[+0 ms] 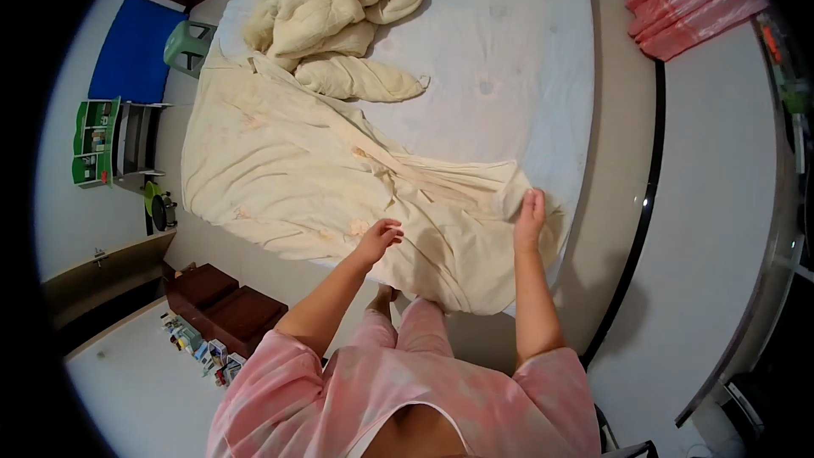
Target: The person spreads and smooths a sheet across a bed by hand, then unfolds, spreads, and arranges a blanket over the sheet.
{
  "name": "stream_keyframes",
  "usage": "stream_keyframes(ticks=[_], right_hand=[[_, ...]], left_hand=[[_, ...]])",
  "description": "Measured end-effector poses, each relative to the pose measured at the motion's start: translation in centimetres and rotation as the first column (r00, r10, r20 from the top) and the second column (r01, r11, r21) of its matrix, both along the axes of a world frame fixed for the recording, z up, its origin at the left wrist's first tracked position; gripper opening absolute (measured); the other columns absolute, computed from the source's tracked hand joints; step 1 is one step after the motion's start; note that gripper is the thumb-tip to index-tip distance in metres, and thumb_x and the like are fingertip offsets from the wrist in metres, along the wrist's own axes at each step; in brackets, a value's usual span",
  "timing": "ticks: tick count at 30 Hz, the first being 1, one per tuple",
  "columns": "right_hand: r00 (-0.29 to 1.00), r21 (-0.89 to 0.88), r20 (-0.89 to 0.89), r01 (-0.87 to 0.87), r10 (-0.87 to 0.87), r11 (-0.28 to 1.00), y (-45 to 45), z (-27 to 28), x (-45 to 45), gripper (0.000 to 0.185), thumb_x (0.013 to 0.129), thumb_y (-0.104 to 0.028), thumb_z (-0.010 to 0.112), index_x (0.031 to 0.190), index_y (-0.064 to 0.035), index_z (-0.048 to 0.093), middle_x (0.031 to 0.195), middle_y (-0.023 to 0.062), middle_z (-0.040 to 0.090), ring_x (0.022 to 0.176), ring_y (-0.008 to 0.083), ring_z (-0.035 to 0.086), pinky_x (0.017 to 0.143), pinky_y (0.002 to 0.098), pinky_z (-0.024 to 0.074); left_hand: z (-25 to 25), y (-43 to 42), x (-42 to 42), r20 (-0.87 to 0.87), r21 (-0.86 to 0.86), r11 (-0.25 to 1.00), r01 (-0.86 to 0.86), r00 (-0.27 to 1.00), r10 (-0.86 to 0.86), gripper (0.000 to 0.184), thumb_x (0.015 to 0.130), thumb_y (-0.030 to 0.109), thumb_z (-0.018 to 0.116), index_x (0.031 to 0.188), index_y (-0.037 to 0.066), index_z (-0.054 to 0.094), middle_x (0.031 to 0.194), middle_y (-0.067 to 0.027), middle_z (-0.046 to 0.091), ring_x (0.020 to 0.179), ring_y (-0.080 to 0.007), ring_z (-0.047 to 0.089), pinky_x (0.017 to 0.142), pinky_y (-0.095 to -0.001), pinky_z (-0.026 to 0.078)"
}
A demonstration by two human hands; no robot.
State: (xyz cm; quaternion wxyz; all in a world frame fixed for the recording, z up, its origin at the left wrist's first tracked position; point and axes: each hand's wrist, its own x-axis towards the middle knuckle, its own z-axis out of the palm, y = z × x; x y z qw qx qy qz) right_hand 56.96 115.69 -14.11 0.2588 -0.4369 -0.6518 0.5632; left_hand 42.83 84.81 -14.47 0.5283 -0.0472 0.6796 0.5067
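A pale yellow bed sheet lies wrinkled across the near half of the bed, with part of it hanging over the near edge. On the right, my right hand grips a bunched corner of this sheet, and folds run from there toward the left. My left hand is over the sheet's near part, fingers loosely bent and apart, with nothing visible in them. Farther up the bed sits a crumpled pale yellow quilt. Beside it is a rolled yellow bundle.
The bed has a pale bluish-white covering. To the left stand a green plastic stool, a blue panel and a small green shelf. A dark red-brown cabinet is at the lower left. Pink fabric hangs at the upper right.
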Motion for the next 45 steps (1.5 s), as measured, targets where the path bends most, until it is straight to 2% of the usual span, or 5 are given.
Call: stream_keyframes(ticks=[11, 19, 28, 34, 45], right_hand=[[0.933, -0.501, -0.343, -0.082, -0.111, 0.862, -4.2, 20.2, 6.3, 0.015, 0.095, -0.017, 0.044, 0.098, -0.0051, 0.053, 0.091, 0.0006, 0.057, 0.085, 0.0101, 0.053, 0.079, 0.0247, 0.0425], [0.976, -0.308, -0.205, 0.008, -0.074, 0.951, -5.6, 22.6, 9.4, 0.022, 0.095, -0.021, 0.044, 0.102, -0.0023, 0.052, 0.1, 0.0034, 0.057, 0.093, 0.0112, 0.053, 0.084, 0.0255, 0.0414], [0.946, 0.417, 0.24, 0.102, -0.218, 0.903, 0.4, 13.9, 10.8, 0.02, 0.094, -0.022, 0.046, 0.094, -0.0047, 0.056, 0.083, 0.0, 0.055, 0.078, 0.011, 0.05, 0.073, 0.0253, 0.0402], [0.921, -0.049, 0.136, 0.375, -0.365, 0.926, 6.4, 3.3, 8.3, 0.022, 0.092, -0.02, 0.047, 0.085, -0.0011, 0.055, 0.069, 0.0037, 0.054, 0.059, 0.0177, 0.05, 0.057, 0.0334, 0.0437], [0.8, 0.18, 0.585, -0.291, 0.136, 0.94, 1.4, -7.7, -11.2, 0.041, 0.074, -0.016, 0.068, 0.11, -0.0044, 0.053, 0.113, 0.0168, 0.054, 0.105, 0.0298, 0.052, 0.089, 0.0377, 0.0416]], left_hand=[[11.1, 9.7, -4.6, -0.79, -0.122, 0.927, 0.355, 0.531, -0.307, 0.094, 0.071, 0.009, 0.07, 0.143, 0.018, 0.01, 0.142, -0.0167, 0.015, 0.09, -0.0248, 0.061, 0.072, -0.0358, 0.052], [4.9, 7.5, -11.5, -0.73, -0.477, 0.784, 0.398, 0.318, -0.605, 0.037, 0.075, 0.017, 0.062, 0.111, 0.016, 0.057, 0.105, -0.0114, 0.054, 0.091, -0.0318, 0.057, 0.076, -0.0404, 0.048], [9.2, 7.5, -20.8, -0.924, -0.229, 0.962, 0.149, 0.278, -0.263, 0.015, 0.078, 0.017, 0.06, 0.09, 0.008, 0.062, 0.098, -0.0149, 0.053, 0.086, -0.0324, 0.056, 0.076, -0.0398, 0.048], [6.1, 8.1, -19.7, -0.861, -0.321, 0.933, 0.162, 0.362, -0.359, 0.018, 0.08, 0.021, 0.059, 0.087, 0.004, 0.059, 0.09, -0.0174, 0.058, 0.087, -0.0353, 0.056, 0.076, -0.0429, 0.046], [-4.3, -7.3, -19.3, -0.44, -0.672, 0.703, 0.233, 0.638, -0.632, 0.027, 0.076, 0.029, 0.062, 0.097, 0.012, 0.065, 0.108, -0.0149, 0.056, 0.103, -0.034, 0.052, 0.086, -0.0394, 0.045]])
